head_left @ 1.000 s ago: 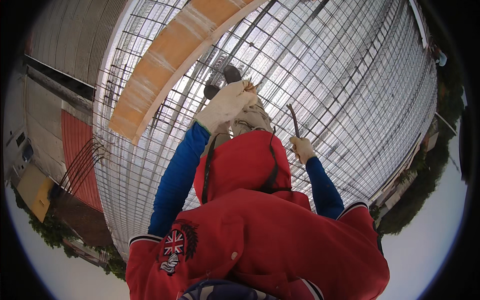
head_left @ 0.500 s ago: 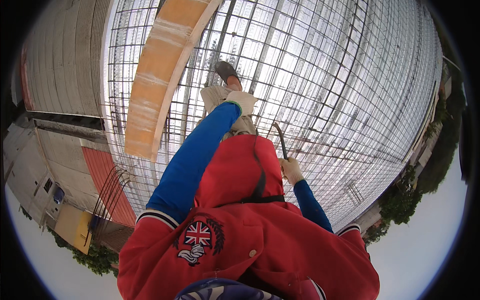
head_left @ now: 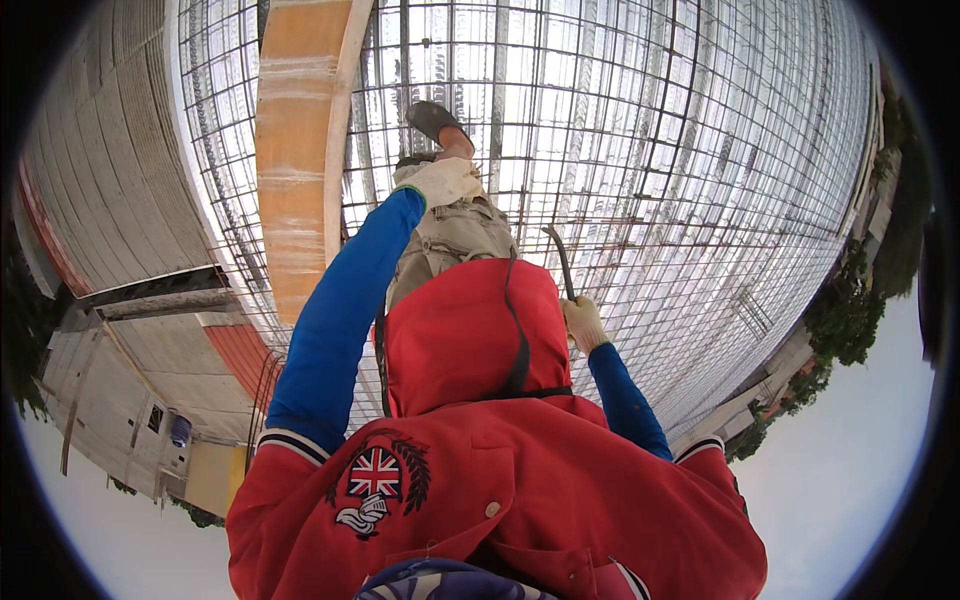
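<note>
Your left hand [head_left: 443, 181], in a pale work glove, reaches down to the steel mesh [head_left: 700, 150], just beside your foot [head_left: 436, 120]; its fingers look curled, but you cannot tell from here whether they grip a bar. Your right hand [head_left: 583, 322], also gloved, is closed around the handle of a thin hooked tool [head_left: 560, 258], whose curved tip points up and left above the mesh without clearly touching it. The mesh spreads under you in a grid of crossing bars. A long orange board [head_left: 297, 150] lies on the mesh off to your left, well apart from both hands. Your red hooded jacket [head_left: 480, 480] fills the lower view.
</note>
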Demonstrator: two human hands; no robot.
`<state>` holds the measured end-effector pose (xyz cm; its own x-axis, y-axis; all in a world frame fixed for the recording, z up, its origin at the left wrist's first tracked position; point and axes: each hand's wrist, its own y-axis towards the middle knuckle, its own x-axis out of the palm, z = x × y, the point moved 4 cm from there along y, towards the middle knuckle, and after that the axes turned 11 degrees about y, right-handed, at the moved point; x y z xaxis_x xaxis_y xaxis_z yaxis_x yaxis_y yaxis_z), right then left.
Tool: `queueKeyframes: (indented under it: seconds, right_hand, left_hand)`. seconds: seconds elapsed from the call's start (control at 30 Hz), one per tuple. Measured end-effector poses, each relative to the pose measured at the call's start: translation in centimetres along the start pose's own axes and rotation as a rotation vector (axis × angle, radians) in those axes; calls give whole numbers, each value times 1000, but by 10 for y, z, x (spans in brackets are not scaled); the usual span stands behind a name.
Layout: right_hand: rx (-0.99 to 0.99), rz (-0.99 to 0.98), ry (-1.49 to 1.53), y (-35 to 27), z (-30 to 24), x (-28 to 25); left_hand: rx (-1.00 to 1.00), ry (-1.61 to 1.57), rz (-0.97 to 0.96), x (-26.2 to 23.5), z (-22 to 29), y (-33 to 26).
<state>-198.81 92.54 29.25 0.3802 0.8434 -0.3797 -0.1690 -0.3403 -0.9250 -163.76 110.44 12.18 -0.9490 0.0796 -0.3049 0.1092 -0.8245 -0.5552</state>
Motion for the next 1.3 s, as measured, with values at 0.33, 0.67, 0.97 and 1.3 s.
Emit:
queueKeyframes:
  seconds: [0.33,0.67,0.97,1.3]
  right_hand:
    - [-60,-28,-80,-2,-17,18]
    - [-40,-33,8,5,-15,19]
    - [-102,-33,-70,11,-5,26]
    - [-145,-32,-40,19,9,23]
  left_hand:
    - [46,408,-181,70,3,35]
    - [-156,659,-16,54,31,12]
    - [14,883,163,62,28,5]
    - [54,924,66,36,80,-4]
